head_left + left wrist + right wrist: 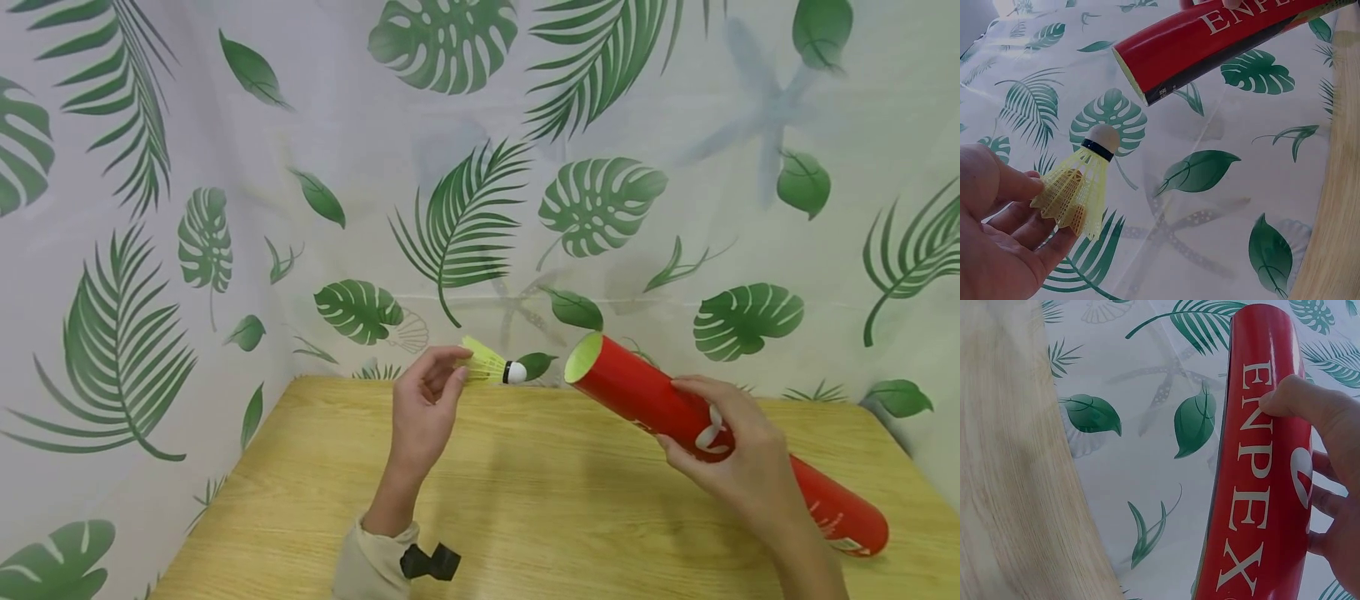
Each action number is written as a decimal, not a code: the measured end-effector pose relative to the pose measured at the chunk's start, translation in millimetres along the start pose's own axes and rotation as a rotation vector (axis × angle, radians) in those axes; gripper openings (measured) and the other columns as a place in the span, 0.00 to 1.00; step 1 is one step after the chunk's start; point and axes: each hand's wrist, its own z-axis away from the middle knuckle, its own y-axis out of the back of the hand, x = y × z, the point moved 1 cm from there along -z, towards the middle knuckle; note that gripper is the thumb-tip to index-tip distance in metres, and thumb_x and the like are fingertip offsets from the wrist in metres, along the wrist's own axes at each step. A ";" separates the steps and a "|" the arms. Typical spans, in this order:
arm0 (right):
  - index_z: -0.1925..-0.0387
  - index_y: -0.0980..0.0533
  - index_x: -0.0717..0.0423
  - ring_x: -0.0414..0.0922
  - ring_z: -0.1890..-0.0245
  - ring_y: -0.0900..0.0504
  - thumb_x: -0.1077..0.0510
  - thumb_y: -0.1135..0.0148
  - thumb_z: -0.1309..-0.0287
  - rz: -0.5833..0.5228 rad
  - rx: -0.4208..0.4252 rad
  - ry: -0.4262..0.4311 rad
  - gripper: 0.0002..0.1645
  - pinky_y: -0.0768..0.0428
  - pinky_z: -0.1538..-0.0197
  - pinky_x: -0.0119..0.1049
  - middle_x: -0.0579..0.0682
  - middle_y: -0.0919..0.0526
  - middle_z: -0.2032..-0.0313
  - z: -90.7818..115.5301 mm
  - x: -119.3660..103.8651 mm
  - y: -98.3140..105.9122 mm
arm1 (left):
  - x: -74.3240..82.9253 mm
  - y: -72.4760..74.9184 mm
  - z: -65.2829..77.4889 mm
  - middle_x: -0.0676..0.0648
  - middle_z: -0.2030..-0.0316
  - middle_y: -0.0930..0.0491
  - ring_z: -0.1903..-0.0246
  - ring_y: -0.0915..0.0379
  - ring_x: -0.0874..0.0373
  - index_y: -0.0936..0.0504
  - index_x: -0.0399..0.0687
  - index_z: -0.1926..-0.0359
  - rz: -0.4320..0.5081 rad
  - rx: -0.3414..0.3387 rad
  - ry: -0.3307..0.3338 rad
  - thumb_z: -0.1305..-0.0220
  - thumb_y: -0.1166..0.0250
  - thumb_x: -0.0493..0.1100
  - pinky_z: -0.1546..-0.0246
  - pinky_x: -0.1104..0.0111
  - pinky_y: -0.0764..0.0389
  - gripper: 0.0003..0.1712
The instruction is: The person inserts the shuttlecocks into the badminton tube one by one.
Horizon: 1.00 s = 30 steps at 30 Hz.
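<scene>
A yellow shuttlecock [489, 365] with a white cork and black band is pinched at its skirt edge by my left hand [426, 408]. Its cork points right, toward the tube, in the head view. My right hand [738, 454] grips a red shuttlecock tube [637, 387] around its middle, thumb on one side and fingers on the other. The tube slants, its open pale-green mouth raised and facing the shuttlecock with a gap between them. In the left wrist view the cork of the shuttlecock [1079, 187] sits below the tube's mouth. White "ENPEX" lettering runs along the tube [1260, 456] in the right wrist view.
A wooden table [525, 500] lies under both hands. Behind it hangs a white cloth [480, 125] printed with green leaves, also covering the left side. A black strap piece [430, 562] sits at the left sleeve [371, 562].
</scene>
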 end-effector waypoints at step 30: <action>0.40 0.29 0.41 0.39 0.50 0.29 0.59 0.19 0.68 0.000 -0.083 0.048 0.47 0.21 0.65 0.27 0.40 0.25 0.44 -1.7 -15.2 -21.2 | 6.4 -17.1 6.8 0.36 0.66 0.18 0.67 0.20 0.42 0.20 0.29 0.60 -0.015 0.037 -0.122 0.43 0.38 0.24 0.64 0.63 0.18 0.09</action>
